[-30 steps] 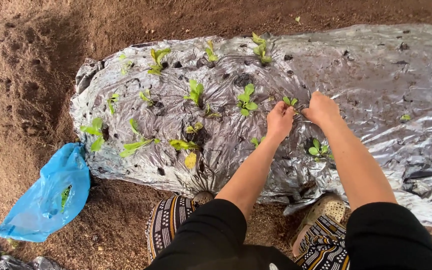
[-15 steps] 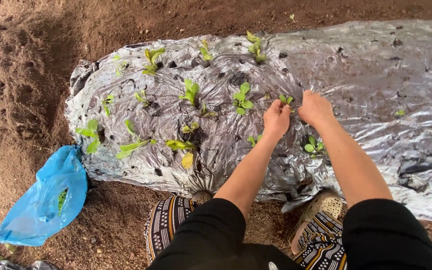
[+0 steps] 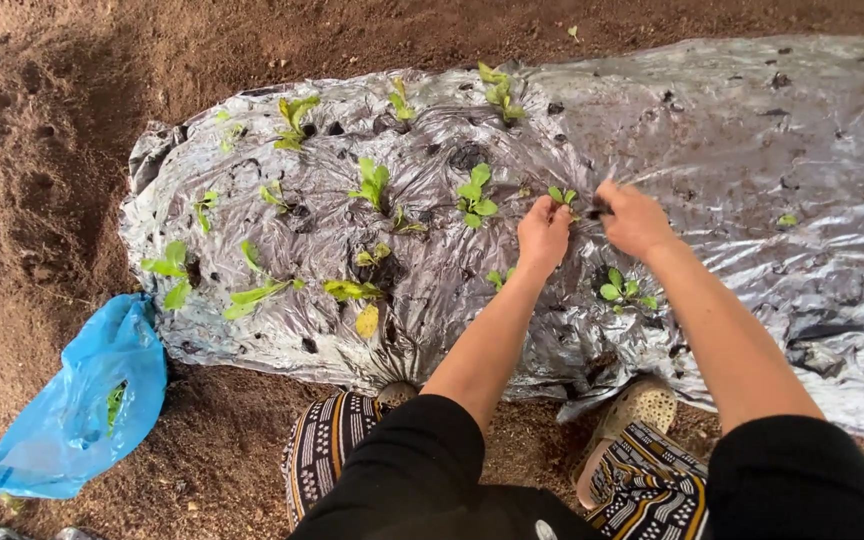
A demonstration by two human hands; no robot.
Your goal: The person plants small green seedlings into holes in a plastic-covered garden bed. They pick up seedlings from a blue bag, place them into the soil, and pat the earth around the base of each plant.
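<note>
Since a second ago both my hands have drifted slightly up and left in the frame, and my right hand (image 3: 634, 218) has turned so its fingers now pinch at the foil beside the little plant. My left hand (image 3: 543, 235) is curled with its fingertips pressed down at the base of a small green seedling (image 3: 561, 195), just right of the frame's centre; whether it actually grips the stem I cannot tell. My right hand is half closed, its fingertips at a dark hole in the silver plastic mulch sheet (image 3: 732, 140), touching the film just right of that seedling. Another seedling (image 3: 623, 291) sits below and between my forearms. More young plants (image 3: 372, 182) stand in holes across the sheet's left half. At the lower left lies a blue plastic bag (image 3: 82, 410) on the brown soil (image 3: 42, 150). My patterned trousers (image 3: 327, 450) and a beige clog (image 3: 632, 415) show at the bottom edge.
</note>
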